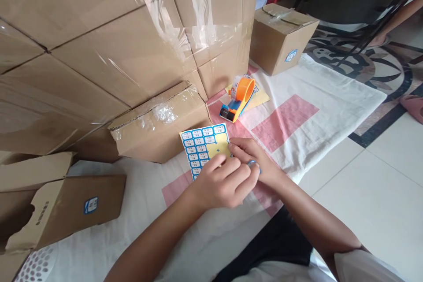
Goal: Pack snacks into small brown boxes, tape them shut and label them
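Observation:
A sheet of blue-edged sticker labels [195, 144] lies tilted in front of me, with a bare yellow patch where labels are gone. My right hand [256, 156] pinches its right edge between thumb and fingers. Across the lower part of the sheet is my left hand [228, 180], closed with fingers curled. At its fingertips, against my right hand, a small blue-edged sticker label [254, 165] shows; the exact grip on it is partly hidden. Just beyond the sheet stands an orange and blue tape dispenser [243, 94], resting partly on a yellow sheet [261, 100].
Taped cardboard boxes [122, 48] form a wall ahead, with a closed carton [161, 128] before it. An opened, labelled carton [95, 202] is at left, another labelled box [280, 39] at back right. A pink and white cloth [337, 92] covers the surface. Another person's arm [396, 20] is far right.

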{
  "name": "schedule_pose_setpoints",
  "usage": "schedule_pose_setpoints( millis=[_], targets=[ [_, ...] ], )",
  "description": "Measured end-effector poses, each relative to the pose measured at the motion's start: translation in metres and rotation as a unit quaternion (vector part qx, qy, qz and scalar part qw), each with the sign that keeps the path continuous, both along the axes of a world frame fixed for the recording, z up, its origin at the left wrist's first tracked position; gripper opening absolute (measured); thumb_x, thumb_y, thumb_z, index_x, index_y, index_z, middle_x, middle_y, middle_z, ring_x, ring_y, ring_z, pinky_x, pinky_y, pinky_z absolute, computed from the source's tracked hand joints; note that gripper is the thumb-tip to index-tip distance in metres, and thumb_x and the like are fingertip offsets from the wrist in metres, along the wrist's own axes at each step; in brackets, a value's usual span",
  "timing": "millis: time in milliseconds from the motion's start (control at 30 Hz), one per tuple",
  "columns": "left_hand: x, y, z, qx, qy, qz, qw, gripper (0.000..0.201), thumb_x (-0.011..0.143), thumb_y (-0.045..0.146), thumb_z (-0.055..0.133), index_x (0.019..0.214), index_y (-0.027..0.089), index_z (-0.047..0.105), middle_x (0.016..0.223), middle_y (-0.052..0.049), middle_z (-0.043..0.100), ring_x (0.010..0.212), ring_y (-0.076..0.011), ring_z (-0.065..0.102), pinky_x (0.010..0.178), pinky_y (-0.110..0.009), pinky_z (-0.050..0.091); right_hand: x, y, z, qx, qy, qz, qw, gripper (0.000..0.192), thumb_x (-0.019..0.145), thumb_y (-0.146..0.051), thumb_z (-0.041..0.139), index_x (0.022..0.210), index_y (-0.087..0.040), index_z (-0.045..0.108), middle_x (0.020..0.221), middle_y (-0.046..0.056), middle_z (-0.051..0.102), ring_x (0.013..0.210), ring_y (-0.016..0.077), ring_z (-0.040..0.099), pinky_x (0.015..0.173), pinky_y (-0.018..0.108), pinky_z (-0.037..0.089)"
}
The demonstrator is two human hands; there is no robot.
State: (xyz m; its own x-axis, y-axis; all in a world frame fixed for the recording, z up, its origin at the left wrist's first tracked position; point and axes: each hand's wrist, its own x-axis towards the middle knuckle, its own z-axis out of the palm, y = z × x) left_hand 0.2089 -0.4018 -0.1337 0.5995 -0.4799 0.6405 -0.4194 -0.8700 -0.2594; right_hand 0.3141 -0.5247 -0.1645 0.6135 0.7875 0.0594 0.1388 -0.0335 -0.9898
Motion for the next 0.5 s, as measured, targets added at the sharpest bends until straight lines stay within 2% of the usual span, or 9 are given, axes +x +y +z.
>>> schedule_pose_setpoints(
  millis=[100, 200, 300, 400, 467, 500],
  targets=[
    [0.007, 0.007, 0.008, 0.000, 0.042, -0.043, 0.998, 0.010, 0.095, 0.027, 0.065, 0.099, 0.020, 0.072, 0.065, 0.002, 0.062, 0.063, -0.0142, 0.057, 0.060, -0.035, 0.035, 0.000, -0.001, 0.000, -0.007, 0.040, -0.011, 0.999, 0.041, 0.100, -0.041, 0.051, 0.067, -0.021, 0.038, 0.065, -0.004, 0.037, 0.061, 0.0110, 0.034, 0.054, 0.028, 0.025],
    [0.007, 0.022, 0.017, -0.070, 0.036, -0.067, 0.995, 0.008, 0.095, 0.027, 0.065, 0.093, 0.021, 0.070, 0.063, 0.004, 0.060, 0.062, -0.0135, 0.053, 0.060, -0.034, 0.033, 0.000, -0.001, 0.001, 0.025, 0.089, 0.005, 0.996, 0.036, 0.098, -0.048, 0.058, 0.079, -0.018, 0.055, 0.072, -0.002, 0.050, 0.065, 0.0118, 0.042, 0.058, 0.027, 0.033],
    [0.006, 0.026, 0.019, -0.118, 0.032, -0.085, 0.989, 0.010, 0.093, 0.028, 0.068, 0.099, 0.020, 0.070, 0.061, 0.005, 0.058, 0.061, -0.0136, 0.049, 0.060, -0.033, 0.033, 0.001, 0.001, 0.001, 0.050, 0.094, 0.024, 0.994, 0.034, 0.098, -0.049, 0.060, 0.088, -0.017, 0.062, 0.082, 0.001, 0.061, 0.071, 0.0135, 0.051, 0.063, 0.028, 0.040],
    [0.007, 0.019, 0.014, -0.042, 0.069, -0.102, 0.991, 0.019, 0.093, 0.028, 0.070, 0.109, 0.019, 0.072, 0.070, 0.003, 0.064, 0.068, -0.0144, 0.053, 0.067, -0.034, 0.039, 0.001, 0.002, -0.003, 0.041, 0.068, 0.017, 0.997, 0.031, 0.099, -0.048, 0.060, 0.088, -0.018, 0.061, 0.080, 0.001, 0.062, 0.070, 0.0143, 0.054, 0.061, 0.028, 0.042],
    [0.007, 0.016, 0.009, 0.010, 0.089, -0.122, 0.988, 0.012, 0.093, 0.030, 0.070, 0.096, 0.018, 0.072, 0.071, 0.002, 0.063, 0.069, -0.0143, 0.052, 0.067, -0.034, 0.039, 0.001, 0.002, -0.007, 0.044, 0.045, 0.003, 0.998, 0.026, 0.099, -0.045, 0.058, 0.096, -0.020, 0.061, 0.079, 0.001, 0.062, 0.067, 0.0140, 0.053, 0.058, 0.027, 0.042],
    [0.006, 0.015, 0.007, 0.019, 0.094, -0.133, 0.986, 0.015, 0.093, 0.031, 0.069, 0.086, 0.018, 0.071, 0.067, 0.002, 0.060, 0.067, -0.0140, 0.051, 0.065, -0.034, 0.037, 0.001, 0.001, -0.008, 0.048, 0.038, -0.001, 0.998, 0.023, 0.100, -0.044, 0.057, 0.103, -0.021, 0.060, 0.080, 0.000, 0.062, 0.065, 0.0138, 0.053, 0.057, 0.027, 0.042]
  ],
)
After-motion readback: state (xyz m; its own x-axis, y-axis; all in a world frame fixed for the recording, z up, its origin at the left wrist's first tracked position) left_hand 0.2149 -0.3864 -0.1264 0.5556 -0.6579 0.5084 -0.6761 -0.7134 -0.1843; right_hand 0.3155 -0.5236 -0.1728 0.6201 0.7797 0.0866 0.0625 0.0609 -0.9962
